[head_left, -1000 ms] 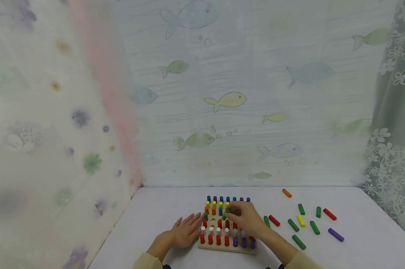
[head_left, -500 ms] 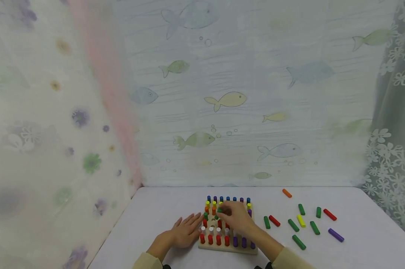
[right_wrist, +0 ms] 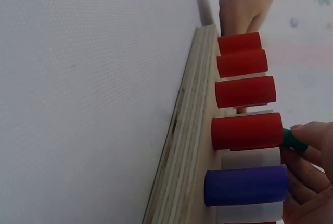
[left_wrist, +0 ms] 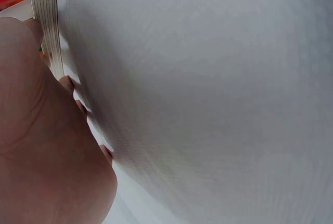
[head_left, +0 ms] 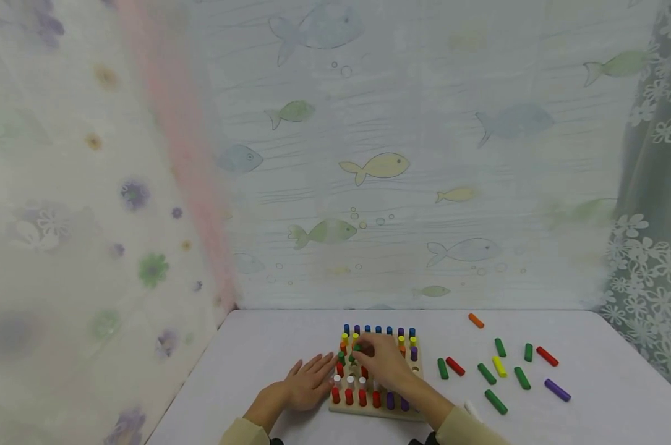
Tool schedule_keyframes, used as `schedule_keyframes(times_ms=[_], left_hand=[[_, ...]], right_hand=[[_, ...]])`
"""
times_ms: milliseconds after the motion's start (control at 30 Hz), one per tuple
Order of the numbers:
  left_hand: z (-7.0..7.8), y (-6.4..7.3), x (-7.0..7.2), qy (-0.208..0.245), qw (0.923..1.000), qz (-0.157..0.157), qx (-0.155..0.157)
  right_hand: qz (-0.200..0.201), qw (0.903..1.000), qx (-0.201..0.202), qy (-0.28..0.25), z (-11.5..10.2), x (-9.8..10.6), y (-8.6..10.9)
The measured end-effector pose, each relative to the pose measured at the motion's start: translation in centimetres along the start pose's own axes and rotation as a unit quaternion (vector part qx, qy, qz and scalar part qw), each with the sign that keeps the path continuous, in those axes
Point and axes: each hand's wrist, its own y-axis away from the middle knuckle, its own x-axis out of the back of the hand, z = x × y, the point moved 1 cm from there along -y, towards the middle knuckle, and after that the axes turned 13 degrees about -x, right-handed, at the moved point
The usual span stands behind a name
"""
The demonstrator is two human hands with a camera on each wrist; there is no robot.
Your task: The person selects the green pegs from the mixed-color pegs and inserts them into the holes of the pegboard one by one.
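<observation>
Two hands at work on a pegboard (head_left: 368, 412), which rests on a white desk (head_left: 257, 352). The right hand (head_left: 389, 366) pinches a green peg (right_wrist: 294, 140) between thumb and fingers, over the left part of the board, just to the right of a standing green peg (head_left: 341, 359) in the end column. The left hand (head_left: 306, 388) lies palm down on the desk with fingers extended, its fingertips at the board's left edge; it grips nothing.

Handling: the pinched peg is probably light and stiff (painted wood, perhaps, though its surface does not settle the matter) and unlikely to break. Its smooth side may turn or slip in a loose pinch, so the hold is best taken near the upper end, thumb opposed to fingers, leaving the lower end free.

Orientation: the long axis runs nearer upright than flat, but tilted; in the head view the top leans right and the lower end points down and left, towards the board. Whether that end has entered a hole cannot be told. A front-row red peg (right_wrist: 247, 131) and purple peg (right_wrist: 247, 185) stand upright, whereas a loose purple peg (head_left: 558, 390) lies flat on the desk, well apart to the right.
</observation>
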Motion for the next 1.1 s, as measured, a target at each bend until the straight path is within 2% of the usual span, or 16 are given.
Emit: schedule_keyframes(times_ms=[133, 367, 667, 967, 1100], left_hand=[[0.9, 0.4, 0.5, -0.004, 1.0, -0.003, 0.006], [-2.4, -1.1, -1.7, 0.011, 0.9998, 0.017, -0.004], [-1.4, -0.7, -1.1, 0.004, 1.0, 0.009, -0.003], [-0.1, -0.2, -0.2, 0.003, 1.0, 0.006, 0.0], [-1.0, -0.5, -0.9, 0.002, 0.9999, 0.01, -0.007]], right_hand=[[0.009, 0.9999, -0.003, 0.006, 0.3, -0.3, -0.2], [0.021, 0.9992, -0.007, 0.034, 0.9, -0.8, -0.1], [0.011, 0.9989, -0.012, 0.044, 1.1, -1.0, -0.2], [0.019, 0.9975, 0.013, 0.066, 1.4, -1.1, -0.3], [0.009, 0.9969, 0.005, 0.078, 1.5, -1.2, -0.4]])
